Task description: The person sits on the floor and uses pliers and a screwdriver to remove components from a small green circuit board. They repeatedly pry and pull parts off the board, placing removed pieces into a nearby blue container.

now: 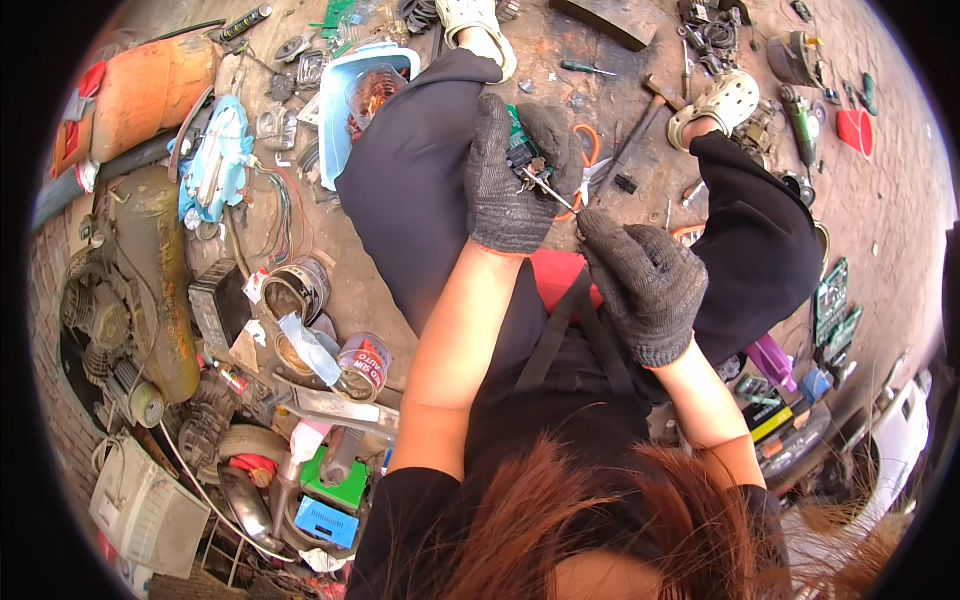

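Observation:
Both my hands wear dark grey knit gloves. My left hand (510, 185) is closed around a small green circuit board (520, 145) with dark and metal parts on it, held between fingers and thumb above my lap. My right hand (645, 285) has its fingers pinched together just right of the board. A thin metal tool (546, 187) runs from its fingertips to the board's lower edge; any handle is hidden inside the glove. On the ground beyond the hands lie orange-handled scissors (592, 150), partly covered by the left glove.
A blue basin (333, 130) with copper-coloured scrap stands beside my left leg. A hammer (664, 93) and a screwdriver (587, 68) lie ahead. Tins (364, 366), motors and an orange cylinder (150, 95) crowd the left. Circuit boards (832, 300) and an angle grinder (799, 125) lie right.

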{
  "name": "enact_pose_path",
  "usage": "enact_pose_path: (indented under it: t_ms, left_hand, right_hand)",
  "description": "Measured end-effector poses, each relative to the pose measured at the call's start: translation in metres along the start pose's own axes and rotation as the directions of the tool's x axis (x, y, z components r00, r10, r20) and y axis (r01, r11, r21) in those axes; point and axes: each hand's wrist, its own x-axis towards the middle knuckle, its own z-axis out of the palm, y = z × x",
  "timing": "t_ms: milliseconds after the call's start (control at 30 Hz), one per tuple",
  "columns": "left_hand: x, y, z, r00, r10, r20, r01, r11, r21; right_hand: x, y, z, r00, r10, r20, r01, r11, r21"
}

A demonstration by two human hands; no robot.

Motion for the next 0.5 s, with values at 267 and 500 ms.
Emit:
enact_pose_path:
  t_ms: [267,500]
  left_hand:
    - [0.001,-0.01,0.023,0.961,0.192,-0.197,-0.162,0.974,0.158]
    - [0.006,-0.01,0.006,0.877,0.48,-0.01,-0.286,0.539,0.792]
  right_hand:
    - [-0.004,0.002,0.001,0.997,0.077,-0.017,-0.073,0.986,0.15]
    - [-0.007,0.008,0.002,0.953,0.301,-0.032,-0.27,0.891,0.364]
